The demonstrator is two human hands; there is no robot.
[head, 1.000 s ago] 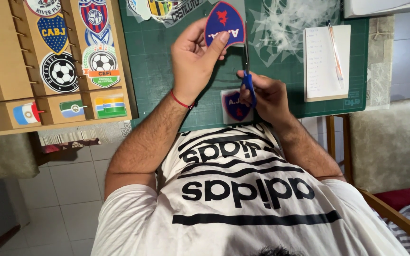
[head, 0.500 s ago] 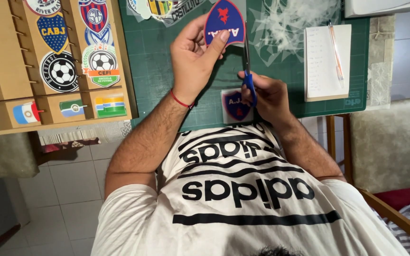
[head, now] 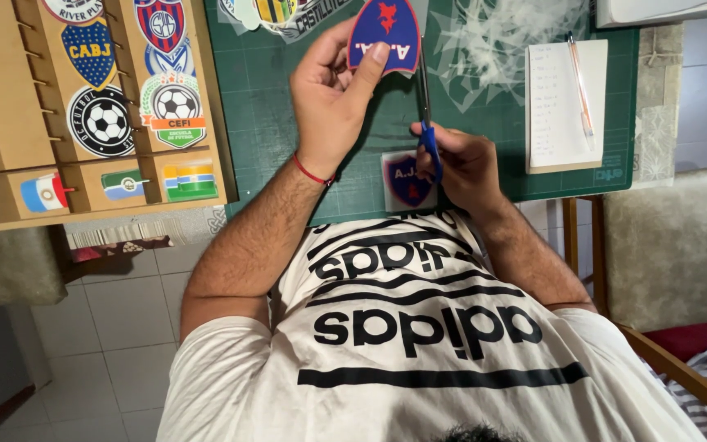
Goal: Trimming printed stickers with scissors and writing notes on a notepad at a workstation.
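Blue-and-red shield-shaped emblem cutout (head: 384, 34) sits at the top centre of the frame, pinched by the left hand (head: 333, 102), whose thumb presses flat on its lower right corner while the other fingers curl behind it. Just to the right of the cutout, blue-handled scissors (head: 425, 115) stand upright with the blades running along the emblem's right edge; the right hand (head: 464, 164), a little right of centre, has its fingers closed through and around the blue handles. A thin red bracelet (head: 312, 173) circles the left wrist. Below the hands, in the centre of the frame, a second small emblem card (head: 405, 182) of the same blue and red lies flat on the green cutting mat (head: 263, 115), partly covered by the right hand. At the upper right of the mat rests a white notepad (head: 554, 106) with a pen (head: 580, 86) laid along its right side, and pale paper offcuts (head: 497, 41) are scattered near the top of the mat. A wooden display rack (head: 10, 106) with football crests and small flag pieces fills the upper left of the frame. The person's white shirt with black lettering takes up the lower half
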